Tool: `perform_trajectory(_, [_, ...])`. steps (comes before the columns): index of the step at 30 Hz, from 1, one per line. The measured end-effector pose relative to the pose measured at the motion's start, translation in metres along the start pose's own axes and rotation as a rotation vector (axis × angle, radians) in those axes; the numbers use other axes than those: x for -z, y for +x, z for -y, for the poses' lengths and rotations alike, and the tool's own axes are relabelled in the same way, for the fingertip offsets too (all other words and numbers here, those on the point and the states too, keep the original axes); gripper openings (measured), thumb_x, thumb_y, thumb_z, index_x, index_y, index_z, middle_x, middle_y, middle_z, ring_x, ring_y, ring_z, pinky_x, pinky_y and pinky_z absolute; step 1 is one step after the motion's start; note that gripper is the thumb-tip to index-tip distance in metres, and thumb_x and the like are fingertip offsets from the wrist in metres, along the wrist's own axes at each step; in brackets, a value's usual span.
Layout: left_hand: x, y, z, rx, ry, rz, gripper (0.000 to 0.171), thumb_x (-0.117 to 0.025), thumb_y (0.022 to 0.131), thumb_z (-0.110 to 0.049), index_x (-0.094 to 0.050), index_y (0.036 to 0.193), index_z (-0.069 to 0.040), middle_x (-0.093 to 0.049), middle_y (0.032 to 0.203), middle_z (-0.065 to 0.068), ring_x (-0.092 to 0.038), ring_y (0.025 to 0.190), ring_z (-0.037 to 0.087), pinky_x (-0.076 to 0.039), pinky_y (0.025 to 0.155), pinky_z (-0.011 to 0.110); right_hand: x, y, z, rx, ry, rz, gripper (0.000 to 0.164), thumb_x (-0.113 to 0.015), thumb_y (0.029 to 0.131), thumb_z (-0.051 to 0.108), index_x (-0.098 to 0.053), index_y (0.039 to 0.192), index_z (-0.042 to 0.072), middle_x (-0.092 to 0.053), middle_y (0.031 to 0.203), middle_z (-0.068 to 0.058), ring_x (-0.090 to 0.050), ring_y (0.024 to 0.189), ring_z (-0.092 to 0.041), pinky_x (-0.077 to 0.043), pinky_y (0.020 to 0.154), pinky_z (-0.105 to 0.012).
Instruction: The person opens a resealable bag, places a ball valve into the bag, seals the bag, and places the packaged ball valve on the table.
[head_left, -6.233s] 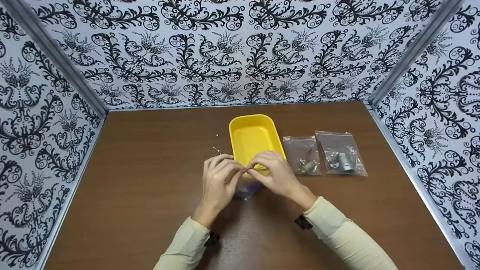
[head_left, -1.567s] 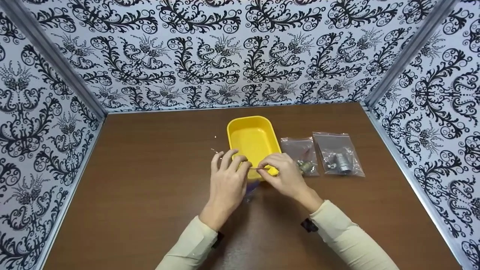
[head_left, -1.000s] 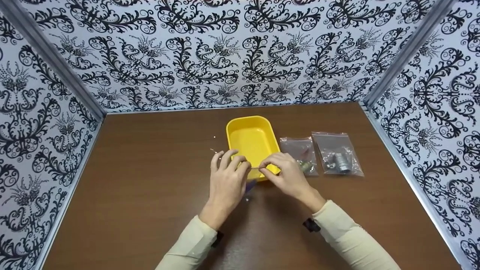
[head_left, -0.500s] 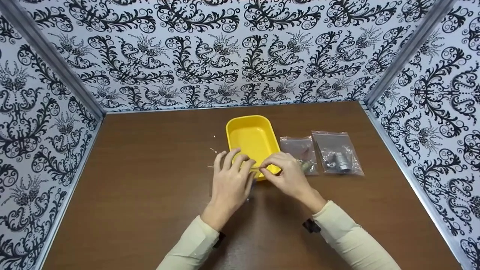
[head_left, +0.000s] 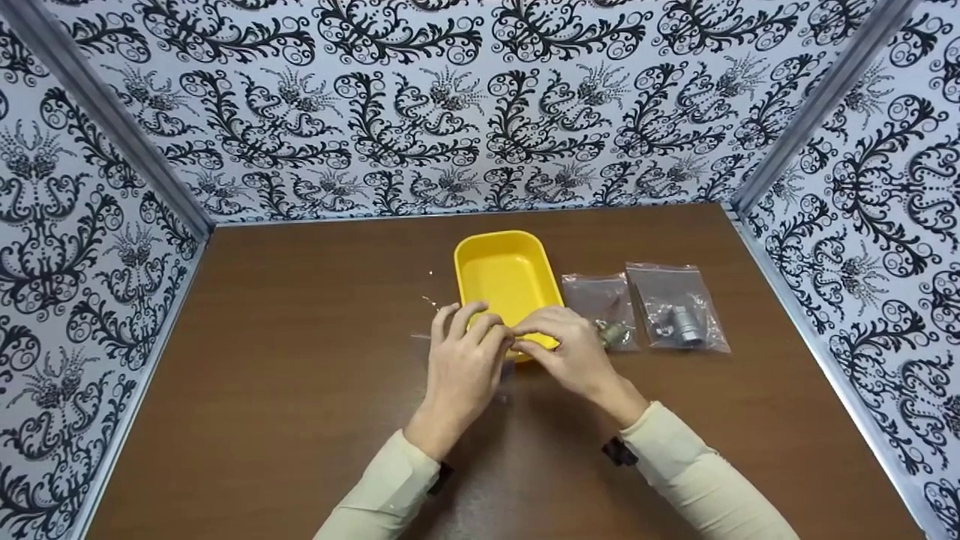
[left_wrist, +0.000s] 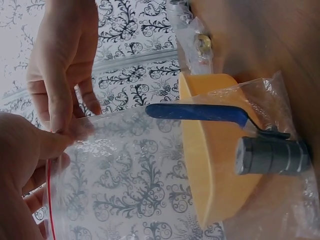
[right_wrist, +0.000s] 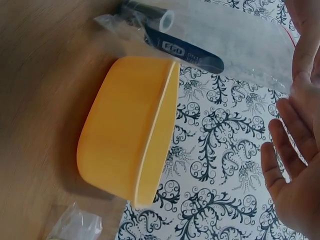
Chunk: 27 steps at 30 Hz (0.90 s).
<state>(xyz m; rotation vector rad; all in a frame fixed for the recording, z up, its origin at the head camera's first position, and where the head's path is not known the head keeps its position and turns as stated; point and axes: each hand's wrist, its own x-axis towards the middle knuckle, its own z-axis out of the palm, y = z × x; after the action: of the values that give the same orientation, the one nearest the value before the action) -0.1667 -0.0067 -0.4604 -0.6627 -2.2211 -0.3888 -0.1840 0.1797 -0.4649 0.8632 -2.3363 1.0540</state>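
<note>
A clear zip-lock bag [left_wrist: 120, 170] with a red line along its mouth hangs in front of me. In its bottom lies a grey ball valve [left_wrist: 272, 156] with a blue lever [left_wrist: 200, 112]. My left hand [head_left: 465, 367] pinches the bag's top edge between thumb and fingers. Close beside it, my right hand [head_left: 568, 351] pinches the same edge, the fingertips of both hands nearly touching. In the head view the hands hide most of the bag. The right wrist view shows the lever [right_wrist: 185, 52] through the plastic, its lettering partly readable.
A yellow tray [head_left: 504, 238] stands just beyond the hands. To its right lie two zip bags, one with a brass-coloured fitting [head_left: 613, 335], the other with a grey metal fitting [head_left: 686, 326]. Small white scraps [head_left: 430, 301] lie left of the tray. Patterned walls [head_left: 465, 112] enclose the table.
My left hand has moved slightly right along the bag's edge, up to the right hand. The bag's edge now sticks out left of the left hand. The right hand has hardly moved this last second.
</note>
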Motion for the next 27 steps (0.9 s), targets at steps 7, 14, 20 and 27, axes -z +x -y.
perform_trajectory(7, [0.0,-0.002,0.005,0.032,-0.004,-0.037,0.014,-0.069,0.09,-0.03,-0.07,0.082,-0.018,-0.069,0.088,-0.005,-0.06,0.105,0.02,-0.037,0.1,0.046,-0.004,0.002,0.0,0.051,-0.027,-0.06,0.009,-0.079,0.08,0.02,-0.077,0.087,0.014,-0.075,0.085,0.003,-0.068,0.084,-0.012,-0.052,0.084,-0.033])
perform_trajectory(14, [0.001,-0.006,0.01,0.035,-0.042,-0.027,0.011,-0.068,0.089,-0.028,-0.069,0.083,-0.019,-0.069,0.091,-0.006,-0.059,0.108,0.021,-0.036,0.1,0.047,-0.006,0.002,0.001,0.054,-0.026,-0.051,0.005,-0.079,0.081,0.017,-0.075,0.084,0.016,-0.073,0.082,0.006,-0.066,0.08,-0.01,-0.051,0.081,-0.032])
perform_trajectory(20, [0.004,-0.01,0.016,0.066,-0.101,-0.02,0.009,-0.068,0.089,-0.029,-0.068,0.085,-0.02,-0.068,0.091,-0.005,-0.058,0.109,0.021,-0.034,0.101,0.049,-0.01,0.005,0.004,0.07,-0.028,-0.049,0.006,-0.077,0.08,0.013,-0.074,0.084,0.017,-0.071,0.081,0.007,-0.065,0.078,-0.01,-0.05,0.078,-0.032])
perform_trajectory(27, [0.009,-0.011,0.026,0.134,-0.127,0.023,0.007,-0.069,0.089,-0.027,-0.068,0.086,-0.021,-0.068,0.096,-0.004,-0.055,0.114,0.021,-0.032,0.103,0.049,-0.012,0.006,0.005,0.069,-0.017,-0.059,0.006,-0.076,0.08,0.013,-0.074,0.084,0.016,-0.072,0.081,0.007,-0.065,0.077,-0.01,-0.051,0.075,-0.031])
